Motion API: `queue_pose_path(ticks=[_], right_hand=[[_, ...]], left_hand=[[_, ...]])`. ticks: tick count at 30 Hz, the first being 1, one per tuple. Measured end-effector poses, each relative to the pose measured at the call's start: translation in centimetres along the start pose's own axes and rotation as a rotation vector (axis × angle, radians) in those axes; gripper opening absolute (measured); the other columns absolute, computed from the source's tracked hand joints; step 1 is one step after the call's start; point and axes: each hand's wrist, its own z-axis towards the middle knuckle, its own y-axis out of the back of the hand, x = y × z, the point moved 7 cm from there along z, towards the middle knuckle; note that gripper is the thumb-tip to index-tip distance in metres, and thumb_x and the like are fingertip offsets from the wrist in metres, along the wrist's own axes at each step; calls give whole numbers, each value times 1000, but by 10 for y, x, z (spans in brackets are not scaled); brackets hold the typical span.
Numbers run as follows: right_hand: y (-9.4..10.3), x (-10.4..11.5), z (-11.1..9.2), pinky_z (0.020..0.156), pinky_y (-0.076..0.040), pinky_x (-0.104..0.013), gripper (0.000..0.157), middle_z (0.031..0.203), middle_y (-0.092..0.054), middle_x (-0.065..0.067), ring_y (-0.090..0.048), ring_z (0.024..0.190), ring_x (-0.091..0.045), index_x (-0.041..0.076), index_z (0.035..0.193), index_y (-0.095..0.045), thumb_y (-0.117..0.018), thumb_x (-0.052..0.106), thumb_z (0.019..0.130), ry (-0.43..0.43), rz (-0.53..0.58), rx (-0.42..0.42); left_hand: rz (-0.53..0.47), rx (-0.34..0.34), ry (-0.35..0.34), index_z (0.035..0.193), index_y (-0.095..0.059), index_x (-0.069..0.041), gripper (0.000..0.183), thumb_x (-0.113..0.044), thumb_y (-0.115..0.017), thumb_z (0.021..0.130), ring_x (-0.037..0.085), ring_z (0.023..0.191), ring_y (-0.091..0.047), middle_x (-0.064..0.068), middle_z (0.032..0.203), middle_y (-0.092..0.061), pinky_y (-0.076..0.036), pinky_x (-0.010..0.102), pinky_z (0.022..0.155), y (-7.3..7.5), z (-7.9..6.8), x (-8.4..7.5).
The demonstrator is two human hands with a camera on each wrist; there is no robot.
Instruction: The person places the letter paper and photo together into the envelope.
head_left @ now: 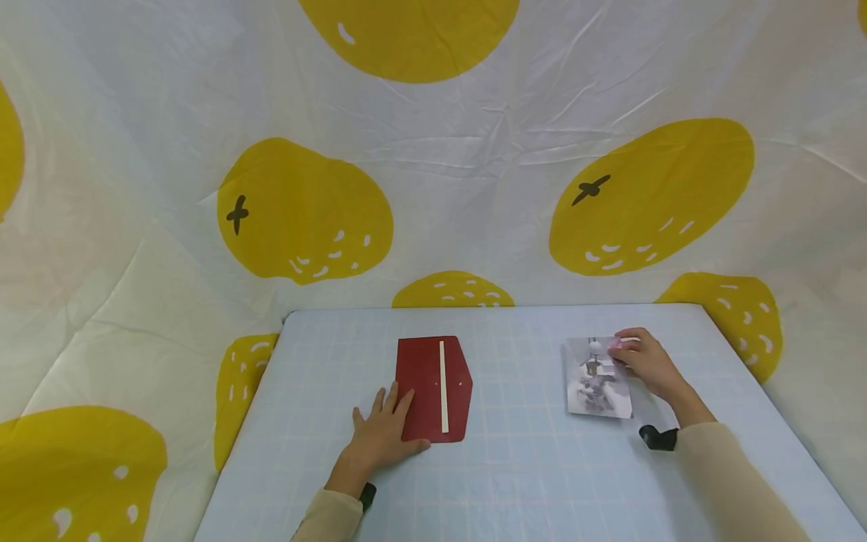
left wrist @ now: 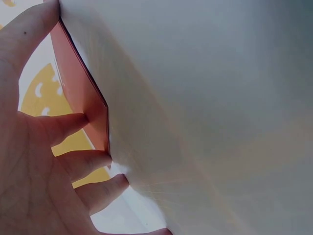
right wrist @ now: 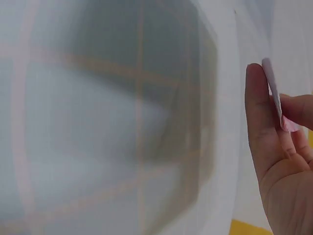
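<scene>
A red envelope (head_left: 420, 388) with a pale strip down its flap lies on the table, flap to the right. My left hand (head_left: 381, 434) rests at its lower left edge with spread fingers, the index and thumb reaching onto the red paper. In the left wrist view the envelope (left wrist: 83, 88) shows as a thin red sheet by the fingertips. On the right, my right hand (head_left: 650, 367) pinches the upper right corner of a grey printed card (head_left: 596, 384). A pink patch (right wrist: 289, 124) shows at the pinched spot, where the card appears nearly edge-on in the right wrist view.
The table (head_left: 515, 482) has a light blue checked cover. Behind it hangs a white curtain (head_left: 467, 203) printed with big yellow fruit. Each wrist wears a dark camera mount, such as the black one (head_left: 658, 438) below the right wrist.
</scene>
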Motion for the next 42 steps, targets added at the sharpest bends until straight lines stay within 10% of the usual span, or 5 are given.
queue_pose_path(ticks=[42], right_hand=[[-124,90,25,63,-55,-26,38,104,-59,-17,-57,84,-22,2,133,-52,-65,8,97,198,122,-29]], left_hand=[[-15,-3,3,156,-35,-14,99,-62,-74,79,44,146,-21,18,161,-25,-17,81,101,1,-1,0]])
